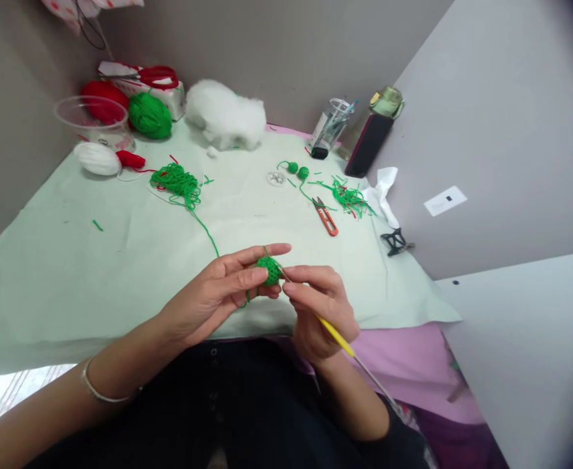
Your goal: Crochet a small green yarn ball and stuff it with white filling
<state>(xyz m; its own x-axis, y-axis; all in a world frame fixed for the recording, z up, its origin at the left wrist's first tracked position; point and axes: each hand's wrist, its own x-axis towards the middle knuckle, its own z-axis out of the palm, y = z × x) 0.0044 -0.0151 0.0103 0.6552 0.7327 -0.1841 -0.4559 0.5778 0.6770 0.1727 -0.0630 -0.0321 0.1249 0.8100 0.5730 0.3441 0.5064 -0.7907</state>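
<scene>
Between the thumb and fingers of my left hand (pixel 227 280) is a small green crocheted ball (pixel 269 270). Green yarn loops round the fingers of that hand, and a strand runs from it up to a loose heap of green yarn (pixel 176 182) on the table. My right hand (pixel 323 303) grips a crochet hook (pixel 335 335) with a yellow handle. The thin metal tip of the hook meets the right side of the ball; whether it is inside a stitch I cannot tell.
Orange thread snips (pixel 326 218) lie beside green yarn scraps (pixel 349 197) and two small green balls (pixel 298 169). White stuffing (pixel 225 116), a green yarn ball (pixel 150 116), red scissors (pixel 159 77) and a clear tub (pixel 90 112) stand at the back. A phone (pixel 369 144) leans against a bottle (pixel 386 101).
</scene>
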